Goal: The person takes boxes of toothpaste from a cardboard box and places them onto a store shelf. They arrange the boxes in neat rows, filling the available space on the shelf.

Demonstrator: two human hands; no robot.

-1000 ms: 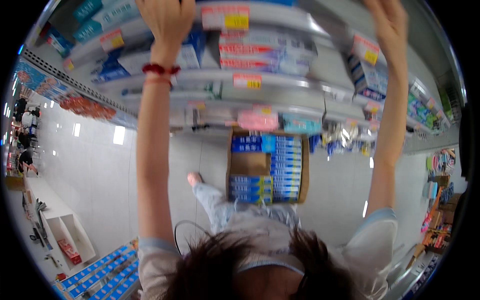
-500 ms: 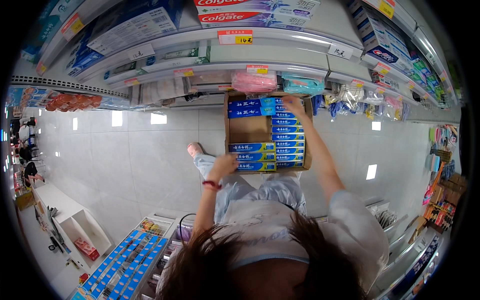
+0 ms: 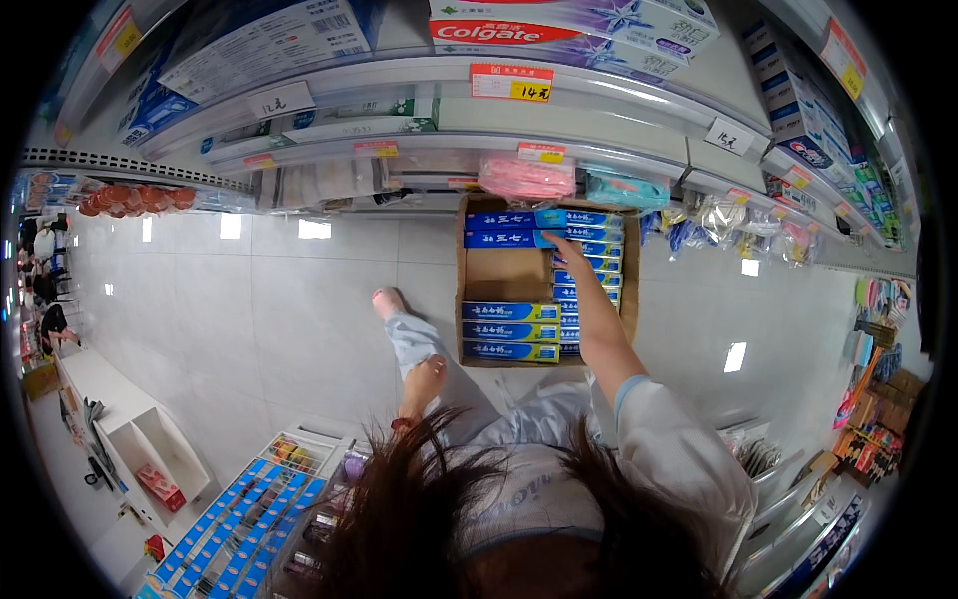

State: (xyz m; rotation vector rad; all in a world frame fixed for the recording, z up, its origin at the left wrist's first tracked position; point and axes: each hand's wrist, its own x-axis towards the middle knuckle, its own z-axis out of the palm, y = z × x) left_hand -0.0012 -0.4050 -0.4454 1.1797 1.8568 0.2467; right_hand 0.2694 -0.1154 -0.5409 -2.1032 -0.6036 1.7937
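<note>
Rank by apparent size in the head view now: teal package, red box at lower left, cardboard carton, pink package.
1. Cardboard carton, by far
2. Pink package
3. Teal package, somewhat smaller than pink
4. Red box

Apparent size only.

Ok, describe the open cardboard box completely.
The open cardboard box is brown and rectangular, opening upward, in front of the person's legs; its support is hidden. Two blue toothpaste cartons lie far left, three blue-and-green toothpaste cartons near left, with bare bottom between; a column of cartons lines the right. The right hand reaches inside near the far pair; its forearm hides the near-right corner.
</note>
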